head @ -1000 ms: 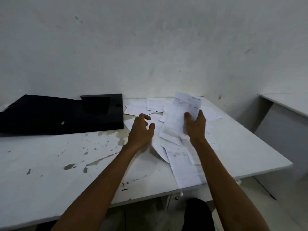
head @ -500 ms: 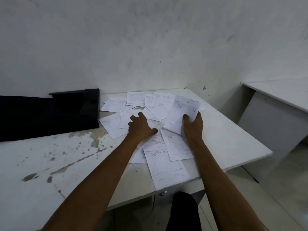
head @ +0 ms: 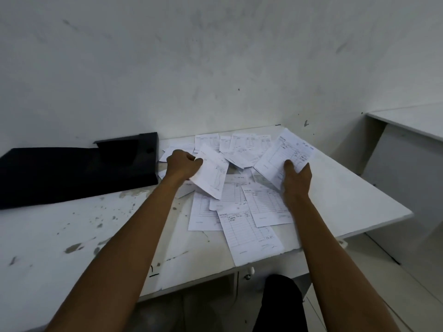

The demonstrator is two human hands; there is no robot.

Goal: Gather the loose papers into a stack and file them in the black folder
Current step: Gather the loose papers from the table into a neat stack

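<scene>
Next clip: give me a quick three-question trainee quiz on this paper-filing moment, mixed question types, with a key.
1. True or false: the black folder already holds the papers.
2. What does each hand grip? A) one sheet each B) the folder C) nothing
3. Fill in: the sheet nearest the person overhangs the table's front ____.

Key:
1. False; the loose papers lie scattered on the table beside it.
2. A; the left hand holds a sheet, the right hand another sheet.
3. Edge; see the nearest sheet.
</scene>
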